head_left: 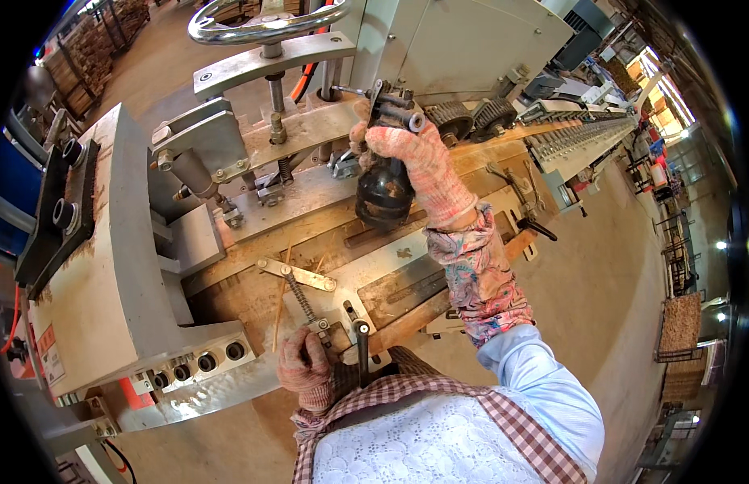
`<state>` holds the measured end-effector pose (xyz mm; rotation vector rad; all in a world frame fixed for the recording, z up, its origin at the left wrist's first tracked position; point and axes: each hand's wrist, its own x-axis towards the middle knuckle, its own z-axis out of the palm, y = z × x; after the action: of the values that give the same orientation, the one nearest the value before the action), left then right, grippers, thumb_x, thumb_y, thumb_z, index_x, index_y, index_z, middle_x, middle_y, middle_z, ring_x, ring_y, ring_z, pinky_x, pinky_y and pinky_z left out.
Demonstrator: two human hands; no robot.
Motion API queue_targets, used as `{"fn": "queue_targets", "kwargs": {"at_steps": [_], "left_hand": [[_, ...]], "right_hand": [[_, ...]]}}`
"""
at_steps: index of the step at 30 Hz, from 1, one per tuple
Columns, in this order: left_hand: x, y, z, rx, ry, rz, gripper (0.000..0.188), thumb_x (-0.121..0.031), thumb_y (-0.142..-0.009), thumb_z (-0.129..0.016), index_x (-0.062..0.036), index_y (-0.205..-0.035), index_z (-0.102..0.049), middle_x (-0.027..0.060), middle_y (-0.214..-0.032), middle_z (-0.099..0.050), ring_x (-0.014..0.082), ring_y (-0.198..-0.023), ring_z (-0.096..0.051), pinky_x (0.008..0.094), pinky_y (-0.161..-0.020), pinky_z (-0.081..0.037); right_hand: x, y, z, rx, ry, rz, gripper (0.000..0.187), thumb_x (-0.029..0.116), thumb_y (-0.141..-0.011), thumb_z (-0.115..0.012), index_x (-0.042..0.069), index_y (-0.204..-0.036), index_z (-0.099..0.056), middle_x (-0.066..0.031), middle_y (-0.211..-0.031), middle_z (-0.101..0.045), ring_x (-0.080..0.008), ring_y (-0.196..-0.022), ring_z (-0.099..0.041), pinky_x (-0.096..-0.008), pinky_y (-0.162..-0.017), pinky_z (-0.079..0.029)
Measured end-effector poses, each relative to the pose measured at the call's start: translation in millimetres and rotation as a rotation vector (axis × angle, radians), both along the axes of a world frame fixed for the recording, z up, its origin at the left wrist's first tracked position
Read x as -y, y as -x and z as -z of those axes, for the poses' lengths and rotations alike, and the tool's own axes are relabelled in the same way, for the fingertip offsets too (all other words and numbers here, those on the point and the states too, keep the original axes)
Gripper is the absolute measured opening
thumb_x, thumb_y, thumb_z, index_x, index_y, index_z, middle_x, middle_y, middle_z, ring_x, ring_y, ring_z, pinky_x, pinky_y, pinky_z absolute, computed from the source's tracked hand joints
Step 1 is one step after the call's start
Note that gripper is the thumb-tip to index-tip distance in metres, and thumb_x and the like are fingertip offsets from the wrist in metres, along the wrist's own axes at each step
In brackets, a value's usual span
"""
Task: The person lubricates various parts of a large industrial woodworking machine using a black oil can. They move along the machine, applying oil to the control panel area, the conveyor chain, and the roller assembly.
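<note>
Near twelve o'clock from the middle of the view, the right hand [419, 157], in a pink-and-white knitted glove, has its grip closed around the upper part of a dark unit with a glossy, rounded black casing [385, 198] and metal cylinders on top. The unit is above the long, dusty metal counter of a machine. At seven o'clock, the left hand [303, 363], in a similar glove, has its fingers curled just beside the lower end of a coil-spring rod [299, 297]; whether its grip holds anything, I cannot tell. A shiny chrome handwheel [269, 35] is at eleven o'clock, and dark ridged metal wheels [493, 119] at one o'clock.
</note>
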<state>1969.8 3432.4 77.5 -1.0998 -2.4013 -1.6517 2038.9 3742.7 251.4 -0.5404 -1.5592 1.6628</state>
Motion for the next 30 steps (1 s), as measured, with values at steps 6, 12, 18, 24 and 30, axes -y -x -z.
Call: {"fn": "queue_targets", "kwargs": {"at_steps": [6, 12, 18, 24, 30], "left_hand": [[-2.9, 5.2, -1.7, -0.340, 0.027, 0.026, 0.016, -0.009, -0.088, -0.069, -0.0080, -0.104, -0.068, 0.0100, -0.088, -0.068, 0.0285, -0.071, -0.064, 0.0370, -0.062, -0.052], [7.6, 7.5, 14.6, -0.137, 0.036, 0.070, 0.028, -0.005, -0.087, -0.067, -0.0138, -0.114, -0.062, 0.0079, -0.105, -0.068, 0.0290, -0.074, -0.064, 0.0379, -0.056, -0.052], [-4.9, 6.4, -1.7, -0.393, -0.013, 0.009, 0.017, -0.006, -0.085, -0.070, -0.0115, -0.101, -0.067, 0.0067, -0.092, -0.069, 0.0271, -0.071, -0.064, 0.0367, -0.059, -0.052], [1.3, 4.2, 3.3, -0.093, 0.039, 0.014, 0.016, -0.010, -0.085, -0.071, -0.0118, -0.101, -0.068, 0.0082, -0.089, -0.068, 0.0294, -0.071, -0.064, 0.0378, -0.058, -0.051], [0.3, 2.0, 6.9, -0.031, 0.047, 0.011, 0.014, -0.013, -0.089, -0.071, -0.0084, -0.102, -0.071, 0.0110, -0.085, -0.069, 0.0287, -0.073, -0.067, 0.0364, -0.066, -0.053]], "right_hand": [[0.6, -1.8, -3.5, -0.034, -0.007, -0.066, 0.025, 0.013, -0.089, -0.075, 0.001, -0.110, -0.073, -0.0054, -0.099, -0.076, -0.0110, -0.089, -0.071, -0.0244, -0.081, -0.056], [9.4, 10.1, -2.1, 0.069, -0.181, 0.052, 0.019, 0.014, -0.090, -0.074, 0.004, -0.106, -0.073, 0.0001, -0.095, -0.074, -0.0068, -0.083, -0.066, -0.0202, -0.079, -0.053], [4.8, 11.7, 10.9, 0.158, -0.305, 0.152, 0.031, 0.028, -0.086, -0.078, 0.006, -0.107, -0.073, 0.0014, -0.095, -0.074, -0.0076, -0.083, -0.066, -0.0241, -0.082, -0.052], [13.9, 4.1, -4.3, 0.141, -0.143, 0.149, 0.033, 0.029, -0.086, -0.079, 0.004, -0.107, -0.075, -0.0024, -0.097, -0.076, -0.0093, -0.086, -0.068, -0.0254, -0.083, -0.052], [-2.3, -5.2, 2.8, 0.103, -0.105, 0.096, 0.043, 0.034, -0.088, -0.070, -0.002, -0.112, -0.070, -0.0082, -0.102, -0.074, -0.0163, -0.093, -0.068, -0.0313, -0.087, -0.054]]}}
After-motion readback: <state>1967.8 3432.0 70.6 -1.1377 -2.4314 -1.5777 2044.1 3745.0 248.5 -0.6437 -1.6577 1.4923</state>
